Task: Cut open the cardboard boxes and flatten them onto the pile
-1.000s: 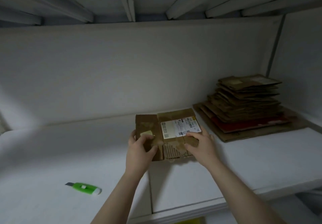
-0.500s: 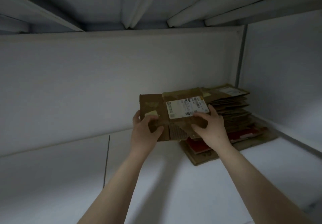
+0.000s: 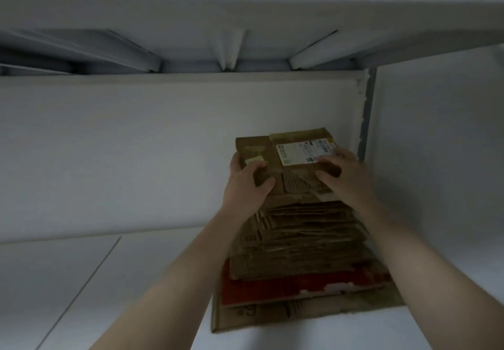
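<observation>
A flattened brown cardboard box with a white shipping label lies on or just above the top of the pile of flattened cardboard. My left hand grips its near left edge, thumb on top. My right hand grips its near right edge, fingers on the label's lower corner. The pile is tall, with a red sheet and a wide brown sheet at its base. Whether the box rests on the pile or hovers over it is unclear.
The pile stands on a white shelf surface in the right rear corner, against a white back wall and a right side wall. An upper shelf with ribs hangs low overhead.
Both hands carried the flattened box right and forward from the shelf's middle to over the pile. The view followed, and the green cutter left the frame.
</observation>
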